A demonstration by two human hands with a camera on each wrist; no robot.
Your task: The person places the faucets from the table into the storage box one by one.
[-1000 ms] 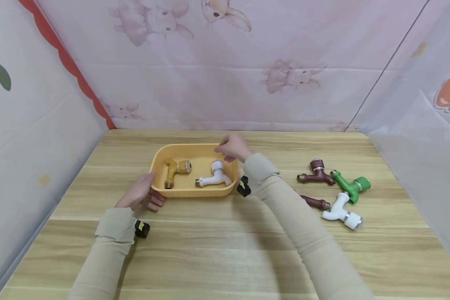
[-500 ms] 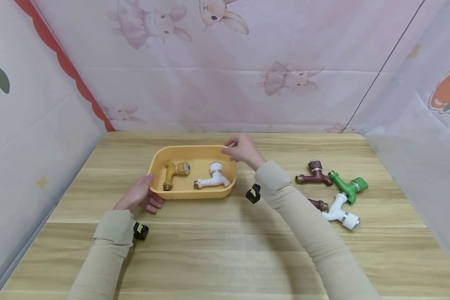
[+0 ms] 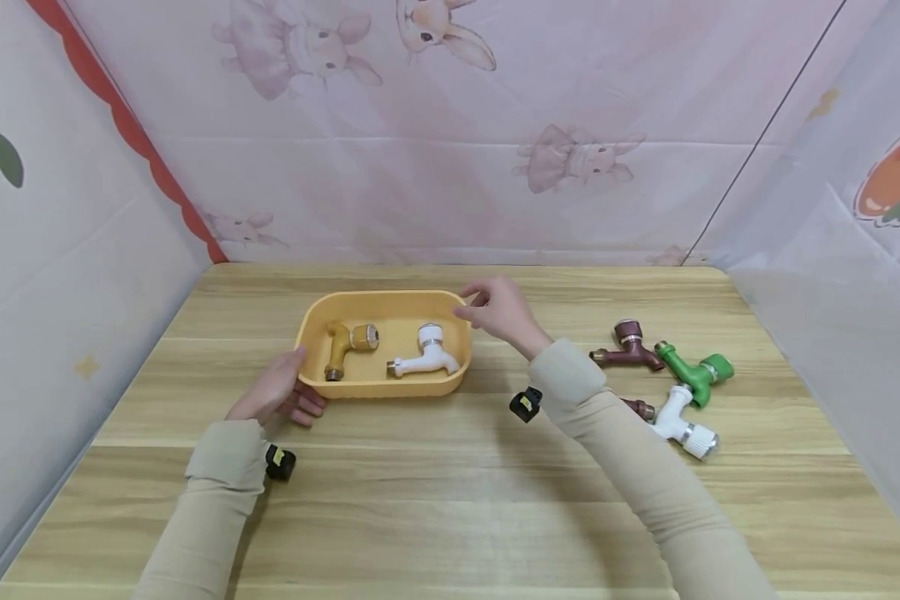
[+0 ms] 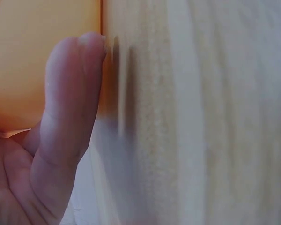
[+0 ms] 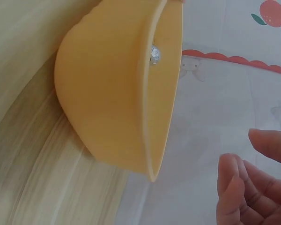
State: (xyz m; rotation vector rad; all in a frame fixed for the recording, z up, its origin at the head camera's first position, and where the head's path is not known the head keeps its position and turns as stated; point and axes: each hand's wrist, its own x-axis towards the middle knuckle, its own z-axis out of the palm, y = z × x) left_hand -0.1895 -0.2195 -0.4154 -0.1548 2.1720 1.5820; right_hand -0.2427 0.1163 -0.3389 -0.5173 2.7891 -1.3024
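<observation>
Two taps are already lodged in the yellow tray (image 3: pixel 311 333): a yellow tap (image 3: pixel 345 343) toward its left end and a white tap (image 3: pixel 427 354) toward its right end, apart from one another. The tray is steadied at its near left corner by the left hand (image 3: pixel 277 392), whose thumb lies along the rim while the fingers are tucked against the outer wall; in the left wrist view a finger is seen pressed flat to the tray's side. The right hand (image 3: pixel 498 310) is held just beyond the tray's far right corner, fingers loosely curled and nothing between them, clear of the rim. Four taps are left on the wooden table (image 3: pixel 450 500) to the right, well apart from the tray: a brown tap (image 3: pixel 633 346), a green tap (image 3: pixel 696 372), a second white tap (image 3: pixel 681 425), and a second brown tap (image 3: pixel 637 407) partly hidden behind the right sleeve. By this count, the sorting is judged about one third done, with four pieces outstanding.
</observation>
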